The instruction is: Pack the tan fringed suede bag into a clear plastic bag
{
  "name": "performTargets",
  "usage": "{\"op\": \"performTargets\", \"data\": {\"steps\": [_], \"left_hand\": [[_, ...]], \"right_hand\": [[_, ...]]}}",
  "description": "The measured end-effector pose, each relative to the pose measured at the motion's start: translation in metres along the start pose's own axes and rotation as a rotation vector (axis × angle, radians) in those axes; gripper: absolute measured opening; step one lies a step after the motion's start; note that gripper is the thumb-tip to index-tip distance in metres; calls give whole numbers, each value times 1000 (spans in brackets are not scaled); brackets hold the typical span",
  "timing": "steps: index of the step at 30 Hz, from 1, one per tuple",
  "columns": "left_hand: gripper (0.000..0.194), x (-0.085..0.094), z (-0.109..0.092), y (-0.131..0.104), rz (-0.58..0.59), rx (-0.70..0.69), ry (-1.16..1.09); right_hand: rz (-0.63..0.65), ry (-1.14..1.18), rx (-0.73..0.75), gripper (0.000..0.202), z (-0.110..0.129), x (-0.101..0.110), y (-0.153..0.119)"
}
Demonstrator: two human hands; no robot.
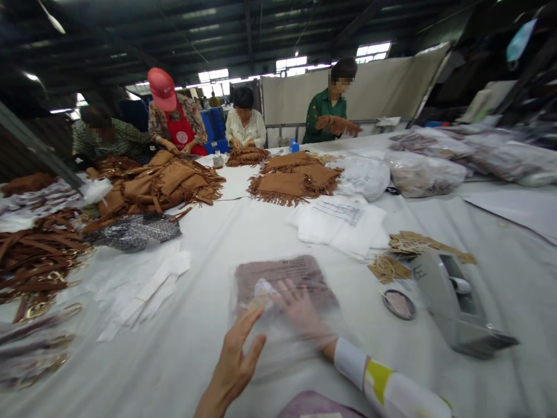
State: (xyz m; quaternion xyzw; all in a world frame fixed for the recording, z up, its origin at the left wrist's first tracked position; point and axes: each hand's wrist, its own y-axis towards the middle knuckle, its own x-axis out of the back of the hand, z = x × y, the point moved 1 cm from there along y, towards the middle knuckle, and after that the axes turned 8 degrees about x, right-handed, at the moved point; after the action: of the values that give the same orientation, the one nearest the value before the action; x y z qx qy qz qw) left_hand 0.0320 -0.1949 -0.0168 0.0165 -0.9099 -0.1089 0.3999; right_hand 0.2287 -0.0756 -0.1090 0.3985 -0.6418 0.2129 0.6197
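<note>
A brown fringed bag (252, 271) lies flat in a clear plastic bag (300, 354) with small dark print near its far edge. My right hand (300, 307) reaches over the brown bag, its fingers spread and slightly blurred. Plastic film appears to cover that hand, so it looks to be inside the plastic bag. A tan tag with a whitish piece (261, 295) rests on the brown bag, just left of my right fingers. My left hand (237, 360) hovers at the plastic bag's near left side, thumb and fingers apart, holding nothing visible.
Around me are a tape dispenser (461, 302), a tape roll (399, 305), tan tags (429, 245), printed plastic bags (342, 223), white strips (148, 290) and brown straps (39, 255). Fringed bags (282, 183) lie farther back. Several people, including one in a red cap (162, 87), work across the table.
</note>
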Motion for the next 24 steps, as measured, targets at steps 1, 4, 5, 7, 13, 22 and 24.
{"op": "performTargets", "data": {"steps": [1, 4, 5, 7, 13, 22, 24], "left_hand": [[52, -10, -9, 16, 103, -59, 15], [66, -47, -15, 41, 333, -155, 218], [70, -57, -11, 40, 370, -167, 296], [75, -71, 1, 30, 383, -192, 401], [35, -69, -2, 19, 292, -189, 161], [41, -122, -82, 115, 447, -488, 190], [43, -136, -84, 123, 516, -484, 332]], "right_hand": [[-12, 9, -20, 55, 1, 1, -5], [-93, 23, -130, 67, 6, 11, -50], [-129, 24, -169, 70, 9, 17, -74], [-185, 35, -237, 69, 16, 31, -130], [-407, 217, -522, 36, 22, 68, -223], [-426, 409, -563, 42, -8, 49, -160], [-434, 438, -567, 37, -15, 51, -157]]}}
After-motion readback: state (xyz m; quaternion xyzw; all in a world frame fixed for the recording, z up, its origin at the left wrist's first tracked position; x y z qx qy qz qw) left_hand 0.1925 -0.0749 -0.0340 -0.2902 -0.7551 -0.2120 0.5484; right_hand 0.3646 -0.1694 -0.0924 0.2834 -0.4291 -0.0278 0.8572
